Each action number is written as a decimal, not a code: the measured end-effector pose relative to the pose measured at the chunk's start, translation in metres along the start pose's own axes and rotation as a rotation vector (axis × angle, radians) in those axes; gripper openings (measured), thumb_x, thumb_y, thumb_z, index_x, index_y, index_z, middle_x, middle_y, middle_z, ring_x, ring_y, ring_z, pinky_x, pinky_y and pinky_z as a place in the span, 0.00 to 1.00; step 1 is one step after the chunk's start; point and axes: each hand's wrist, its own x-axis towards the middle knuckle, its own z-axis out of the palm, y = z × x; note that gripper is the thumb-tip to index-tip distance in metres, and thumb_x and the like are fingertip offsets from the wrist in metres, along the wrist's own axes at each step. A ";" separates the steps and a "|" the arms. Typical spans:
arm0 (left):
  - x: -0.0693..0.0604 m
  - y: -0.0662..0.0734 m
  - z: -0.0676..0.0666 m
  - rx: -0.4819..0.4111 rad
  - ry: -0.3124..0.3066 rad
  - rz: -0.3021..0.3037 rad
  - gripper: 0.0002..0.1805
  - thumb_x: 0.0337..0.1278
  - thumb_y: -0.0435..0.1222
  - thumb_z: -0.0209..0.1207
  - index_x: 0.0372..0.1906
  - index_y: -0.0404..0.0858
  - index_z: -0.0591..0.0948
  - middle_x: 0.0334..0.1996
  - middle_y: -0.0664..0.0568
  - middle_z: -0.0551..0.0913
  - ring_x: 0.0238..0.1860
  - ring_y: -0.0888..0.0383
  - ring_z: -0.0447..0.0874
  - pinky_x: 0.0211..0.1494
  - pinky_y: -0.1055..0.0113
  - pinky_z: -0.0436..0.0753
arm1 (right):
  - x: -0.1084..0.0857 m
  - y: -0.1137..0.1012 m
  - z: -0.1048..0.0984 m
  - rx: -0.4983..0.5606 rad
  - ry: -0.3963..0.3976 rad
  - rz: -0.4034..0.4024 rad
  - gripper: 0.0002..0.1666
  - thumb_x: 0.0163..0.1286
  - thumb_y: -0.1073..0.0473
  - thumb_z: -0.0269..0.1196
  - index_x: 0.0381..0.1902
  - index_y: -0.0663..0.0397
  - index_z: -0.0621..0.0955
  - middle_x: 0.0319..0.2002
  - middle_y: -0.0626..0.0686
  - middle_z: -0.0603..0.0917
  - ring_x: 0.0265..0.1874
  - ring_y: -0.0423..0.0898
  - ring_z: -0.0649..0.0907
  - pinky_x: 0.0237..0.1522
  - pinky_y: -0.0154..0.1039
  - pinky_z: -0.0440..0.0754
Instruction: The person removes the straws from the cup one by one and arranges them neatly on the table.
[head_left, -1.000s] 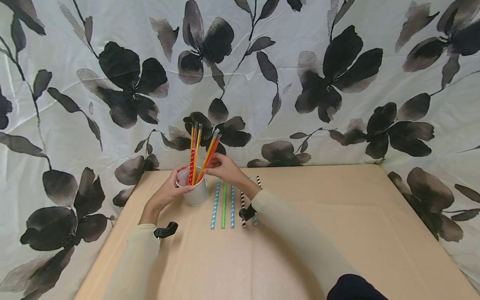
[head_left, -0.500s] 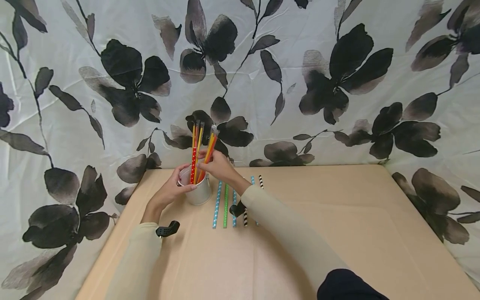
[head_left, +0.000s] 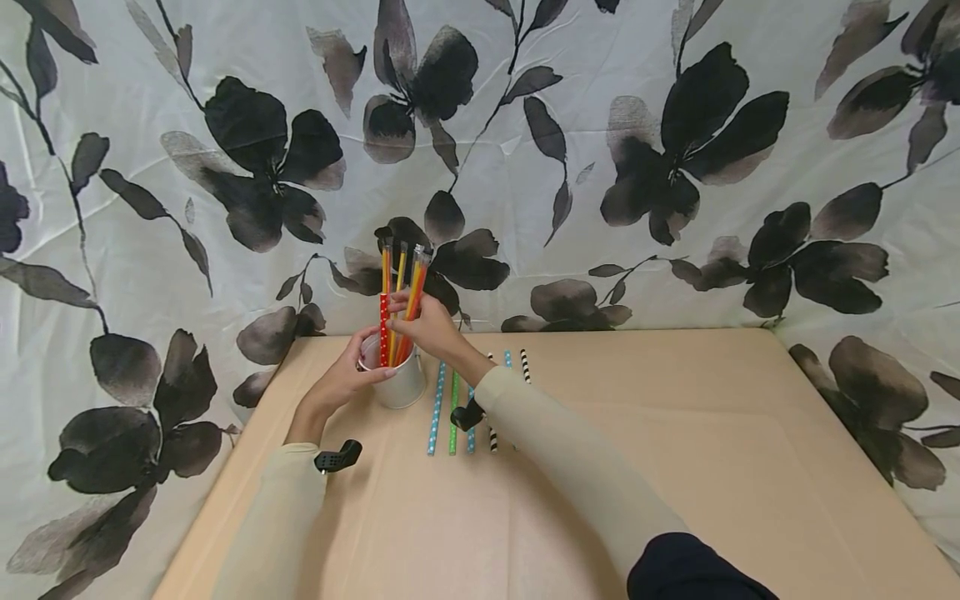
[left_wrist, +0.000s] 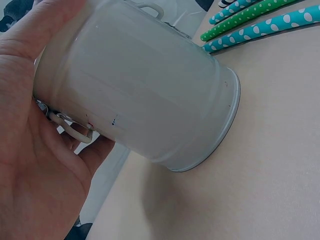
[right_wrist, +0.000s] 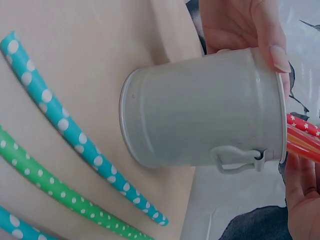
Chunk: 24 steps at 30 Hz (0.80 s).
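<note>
A small white metal pail (head_left: 402, 387) stands on the table in the head view. My left hand (head_left: 341, 380) grips it near the rim from the left, thumb along the near side. Out of the pail rise several thin sticks: a red straw with white stars (head_left: 384, 323) and orange and yellow sticks (head_left: 415, 287) with pale tips, their exact kind unclear. My right hand (head_left: 437, 330) holds the orange sticks above the rim, fingers behind and thumb in front. In the right wrist view, the pail (right_wrist: 200, 110) hides the sticks' lower ends.
Right of the pail lies a row of paper straws: a blue dotted straw (head_left: 436, 412), a green dotted straw (head_left: 453, 417), another blue one and a black-and-white striped straw (head_left: 525, 367). My right forearm partly covers the row. A floral cloth (head_left: 525, 167) hangs behind the table (head_left: 675, 400).
My right hand has moved left over the pail, bringing the orange sticks more upright and closer to the red straw. My left hand keeps its hold on the pail.
</note>
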 end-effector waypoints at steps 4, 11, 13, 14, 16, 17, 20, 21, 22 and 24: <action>0.001 -0.002 0.000 0.008 -0.003 -0.002 0.52 0.62 0.45 0.67 0.81 0.51 0.45 0.80 0.41 0.47 0.80 0.36 0.40 0.73 0.28 0.49 | -0.001 -0.001 0.002 0.023 0.000 -0.003 0.26 0.69 0.63 0.68 0.64 0.56 0.76 0.52 0.53 0.87 0.52 0.44 0.86 0.57 0.39 0.82; 0.000 -0.005 -0.002 -0.006 -0.006 0.017 0.51 0.62 0.45 0.67 0.81 0.51 0.47 0.80 0.42 0.50 0.80 0.38 0.42 0.75 0.29 0.47 | -0.002 -0.002 0.009 0.015 0.015 0.017 0.28 0.69 0.61 0.69 0.65 0.53 0.75 0.54 0.50 0.87 0.56 0.46 0.85 0.60 0.44 0.81; 0.000 -0.006 -0.002 -0.019 -0.010 0.030 0.50 0.63 0.44 0.67 0.80 0.50 0.47 0.79 0.42 0.52 0.80 0.39 0.43 0.75 0.30 0.46 | -0.002 -0.003 0.011 0.003 0.015 0.034 0.29 0.69 0.61 0.69 0.66 0.52 0.75 0.55 0.49 0.87 0.57 0.46 0.84 0.61 0.45 0.80; 0.000 -0.007 -0.003 -0.027 -0.014 0.038 0.50 0.63 0.43 0.67 0.80 0.49 0.48 0.79 0.42 0.53 0.80 0.39 0.43 0.75 0.30 0.46 | -0.002 -0.004 0.012 -0.001 0.012 0.043 0.30 0.69 0.60 0.69 0.67 0.51 0.74 0.56 0.48 0.87 0.58 0.47 0.84 0.61 0.46 0.80; 0.000 -0.007 -0.003 -0.034 -0.018 0.047 0.49 0.63 0.43 0.67 0.80 0.49 0.48 0.79 0.41 0.53 0.80 0.39 0.44 0.75 0.30 0.46 | -0.002 -0.006 0.014 -0.014 0.007 0.056 0.32 0.69 0.60 0.68 0.69 0.51 0.73 0.57 0.48 0.87 0.58 0.48 0.84 0.61 0.47 0.80; 0.000 -0.007 -0.003 -0.038 -0.021 0.051 0.49 0.63 0.43 0.67 0.80 0.49 0.48 0.79 0.42 0.53 0.80 0.39 0.45 0.75 0.30 0.46 | -0.002 -0.006 0.015 -0.016 0.004 0.062 0.33 0.69 0.60 0.68 0.70 0.51 0.72 0.57 0.48 0.87 0.58 0.48 0.84 0.61 0.47 0.80; -0.001 -0.008 -0.003 -0.048 -0.029 0.057 0.50 0.63 0.43 0.67 0.80 0.48 0.48 0.78 0.41 0.53 0.80 0.39 0.46 0.75 0.30 0.47 | -0.003 -0.008 0.018 0.003 -0.007 0.067 0.33 0.70 0.62 0.67 0.71 0.53 0.71 0.56 0.50 0.87 0.58 0.50 0.84 0.61 0.48 0.80; -0.001 -0.008 -0.003 -0.048 -0.029 0.055 0.50 0.63 0.43 0.67 0.80 0.49 0.48 0.78 0.41 0.54 0.79 0.39 0.47 0.75 0.30 0.47 | -0.003 -0.008 0.019 0.015 -0.009 0.067 0.33 0.70 0.63 0.67 0.71 0.53 0.71 0.55 0.51 0.87 0.58 0.50 0.84 0.61 0.49 0.80; -0.001 -0.008 -0.004 -0.050 -0.030 0.056 0.50 0.63 0.43 0.67 0.80 0.48 0.48 0.78 0.41 0.54 0.79 0.39 0.48 0.75 0.31 0.48 | -0.002 -0.007 0.019 0.030 -0.012 0.067 0.33 0.69 0.64 0.67 0.71 0.54 0.71 0.54 0.52 0.87 0.57 0.50 0.84 0.61 0.49 0.80; -0.002 -0.009 -0.004 -0.054 -0.031 0.054 0.50 0.63 0.43 0.67 0.80 0.48 0.48 0.76 0.40 0.56 0.77 0.39 0.52 0.75 0.32 0.51 | -0.002 -0.007 0.020 0.054 -0.016 0.068 0.33 0.69 0.66 0.67 0.70 0.56 0.71 0.54 0.53 0.88 0.57 0.50 0.85 0.61 0.49 0.80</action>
